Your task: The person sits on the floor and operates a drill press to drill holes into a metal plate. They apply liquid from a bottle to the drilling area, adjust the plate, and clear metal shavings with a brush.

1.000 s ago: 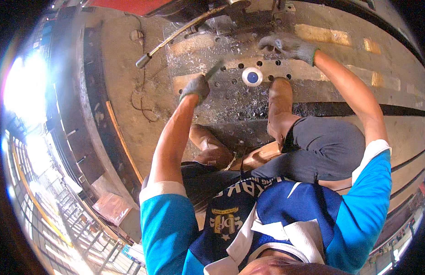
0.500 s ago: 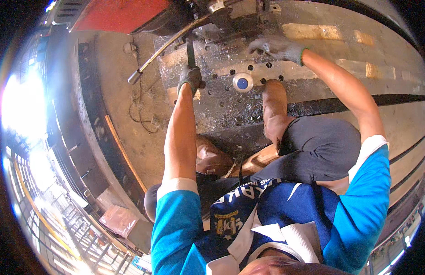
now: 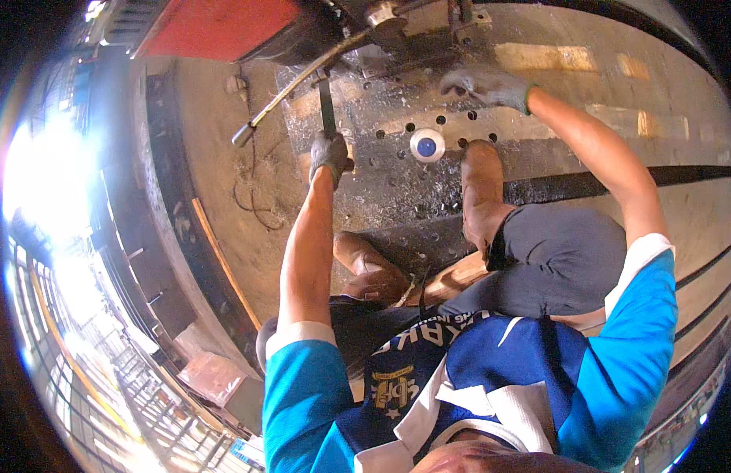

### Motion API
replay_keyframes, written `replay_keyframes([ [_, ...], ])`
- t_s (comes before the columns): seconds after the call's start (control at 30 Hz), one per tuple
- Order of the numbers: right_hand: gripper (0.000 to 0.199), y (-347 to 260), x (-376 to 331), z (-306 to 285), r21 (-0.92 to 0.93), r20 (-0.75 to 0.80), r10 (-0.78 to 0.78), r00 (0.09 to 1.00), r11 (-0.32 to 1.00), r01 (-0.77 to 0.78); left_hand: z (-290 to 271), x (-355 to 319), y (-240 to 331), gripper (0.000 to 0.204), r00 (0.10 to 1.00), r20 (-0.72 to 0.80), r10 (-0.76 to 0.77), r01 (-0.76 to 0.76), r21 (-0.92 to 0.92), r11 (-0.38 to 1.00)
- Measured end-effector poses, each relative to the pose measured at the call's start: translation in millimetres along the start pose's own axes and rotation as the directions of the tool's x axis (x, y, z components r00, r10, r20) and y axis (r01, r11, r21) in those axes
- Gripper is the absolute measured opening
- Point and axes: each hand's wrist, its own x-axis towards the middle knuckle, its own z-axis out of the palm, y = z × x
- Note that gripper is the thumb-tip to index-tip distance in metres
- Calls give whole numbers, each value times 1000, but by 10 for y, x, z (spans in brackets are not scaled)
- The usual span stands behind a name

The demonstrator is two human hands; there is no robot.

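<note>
Bar point(image 3: 327, 109) fills clenched left hand point(image 3: 329, 154); right hand point(image 3: 489, 87) half-curled, hold unclear; shirt point(image 3: 531, 351) is lettered.

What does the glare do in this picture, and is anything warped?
Head view: white glare burns out detail at the far left, while the gloved left hand and right hand lie clear of it; head view: fisheye distortion bows long edges near the rim, and the corners go black.
</note>
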Motion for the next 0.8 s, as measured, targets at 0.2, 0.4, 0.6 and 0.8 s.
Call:
replay_keyframes([
  [0.2,39,7,10,15,49,55,93,994,994,-96,750,103,124,46,991,133,-8,-1,68,998],
  [0.4,43,53,20,55,87,10,-10,1000,996,9,310,-239,247,32,967,71,245,-244,543,803],
  [0.6,44,584,62,242,148,17,89,996,985,-90,-80,-813,47,31,927,285,242,-373,753,542],
  [0.8,40,352,-247,425,340,-137,41,990,940,8,-723,-647,-655,33,991,-123,58,30,613,790],
])
